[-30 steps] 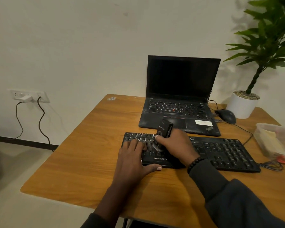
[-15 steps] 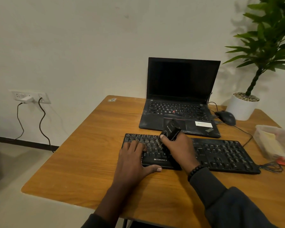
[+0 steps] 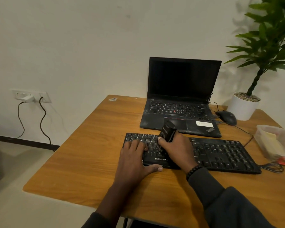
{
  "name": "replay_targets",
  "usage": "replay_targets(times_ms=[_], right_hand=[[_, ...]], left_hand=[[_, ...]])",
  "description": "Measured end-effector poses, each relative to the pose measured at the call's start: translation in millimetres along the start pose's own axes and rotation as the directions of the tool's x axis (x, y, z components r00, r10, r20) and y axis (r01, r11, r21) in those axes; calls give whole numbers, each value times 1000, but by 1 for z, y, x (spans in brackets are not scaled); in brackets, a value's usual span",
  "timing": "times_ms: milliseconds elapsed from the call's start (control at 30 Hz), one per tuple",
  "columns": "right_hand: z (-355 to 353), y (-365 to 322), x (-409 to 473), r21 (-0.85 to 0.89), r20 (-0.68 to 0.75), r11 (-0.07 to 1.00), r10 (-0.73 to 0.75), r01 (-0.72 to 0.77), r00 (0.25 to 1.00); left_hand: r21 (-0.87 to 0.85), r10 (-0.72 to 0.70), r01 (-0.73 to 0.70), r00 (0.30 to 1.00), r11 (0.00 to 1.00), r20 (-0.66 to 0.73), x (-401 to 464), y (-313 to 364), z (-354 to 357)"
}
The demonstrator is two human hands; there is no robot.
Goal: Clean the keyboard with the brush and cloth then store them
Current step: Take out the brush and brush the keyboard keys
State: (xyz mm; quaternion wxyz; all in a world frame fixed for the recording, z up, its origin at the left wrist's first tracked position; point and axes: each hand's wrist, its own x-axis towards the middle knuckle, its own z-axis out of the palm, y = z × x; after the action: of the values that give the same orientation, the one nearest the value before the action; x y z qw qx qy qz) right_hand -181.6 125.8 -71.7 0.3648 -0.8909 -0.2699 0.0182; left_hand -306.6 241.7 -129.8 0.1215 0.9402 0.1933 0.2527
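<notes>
Brush (image 3: 168, 133) is what I watch here: my right hand (image 3: 177, 149) has its fingers wrapped around the black handle, which tilts up and away from me toward the laptop (image 3: 182, 99), while the bristle end points down onto the keys on the left part of the keyboard (image 3: 220, 153). My left hand (image 3: 135, 159) lies flat with fingers straight on the keyboard's left end, thumb along its front edge, pinning it to the table (image 3: 82, 158). The keyboard's long axis runs left to right, and nearly all of the unswept length stretches to the right of the brush, on the right hand's own side. I judge the next strokes should travel rightward along the rows. I cannot see the cloth clearly; something pale lies in the plastic box (image 3: 275, 140) past the keyboard's right end.
</notes>
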Motion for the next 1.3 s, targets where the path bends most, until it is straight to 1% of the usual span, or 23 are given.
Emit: replay_targets(times_ms=[67,133,233,300,367,433,500,533,567,633,667,700,767,800,833,867,933,967,1000,1033,1100,1167,1300], right_hand=[[1,-1,-2,10,86,999,-33,32,996],[-6,-4,0,99,143,995,-35,21,989],[-11,-5,2,172,129,985,-28,5,991],[-7,-7,0,190,174,982,-45,12,984],[-3,-9,0,176,225,983,-87,48,971],[-3,-13,5,72,226,989,-141,128,964],[-3,-17,13,-78,141,971,-212,224,967],[-3,-18,15,-89,100,968,-226,234,969],[-3,-19,17,-52,95,972,-222,228,970],[1,-18,17,59,178,979,-204,197,963],[3,-17,17,61,220,979,-202,193,954],[5,-15,17,25,232,982,-190,190,954],[2,-14,21,-123,150,970,-188,207,971],[-1,-14,23,-161,108,965,-190,206,976],[-4,-13,25,-138,98,972,-178,190,979],[-7,-12,26,-38,132,986,-158,164,979],[-10,-10,24,166,290,982,-135,89,948],[-10,-10,22,192,370,979,-135,67,919],[-10,-9,20,171,416,982,-142,76,898],[-9,-7,20,118,423,987,-150,109,894],[-12,-8,24,-19,359,978,-188,209,914],[-16,-12,27,-88,286,959,-235,269,929],[-13,-12,25,9,366,967,-241,255,899]], left_hand=[[-35,2,-3,1000,999,-1,0,-1,0],[-115,-19,17,1000,993,-19,-2,-1,-2],[-211,-169,152,983,966,-67,-3,-2,-6],[-242,-296,265,950,933,-102,-2,-5,-8],[-241,-357,331,931,912,-72,-2,-7,-7],[-242,-364,345,931,907,-36,-2,-8,-4],[-258,-368,346,929,902,-41,-2,-9,-3],[-263,-372,348,927,900,-44,-1,-9,-3],[-264,-373,348,927,899,-47,-1,-10,-3],[-252,-367,344,929,904,-48,-1,-10,-3],[-237,-360,340,932,910,-41,0,-10,-3],[-219,-351,337,936,916,-29,0,-10,-4],[-189,-347,340,938,921,-7,0,-10,-5],[-180,-349,343,937,922,-1,1,-11,-5],[-174,-348,344,937,923,6,2,-11,-5],[-171,-346,343,938,924,13,1,-11,-5],[-169,-343,341,939,925,18,1,-12,-5],[-166,-344,342,939,925,18,0,-11,-6],[-162,-346,344,938,925,17,0,-11,-6],[-160,-347,345,938,925,16,0,-10,-6],[-162,-352,349,936,923,10,0,-9,-6],[-165,-355,351,935,922,5,-1,-9,-6],[-167,-354,349,935,922,3,-1,-9,-6]])
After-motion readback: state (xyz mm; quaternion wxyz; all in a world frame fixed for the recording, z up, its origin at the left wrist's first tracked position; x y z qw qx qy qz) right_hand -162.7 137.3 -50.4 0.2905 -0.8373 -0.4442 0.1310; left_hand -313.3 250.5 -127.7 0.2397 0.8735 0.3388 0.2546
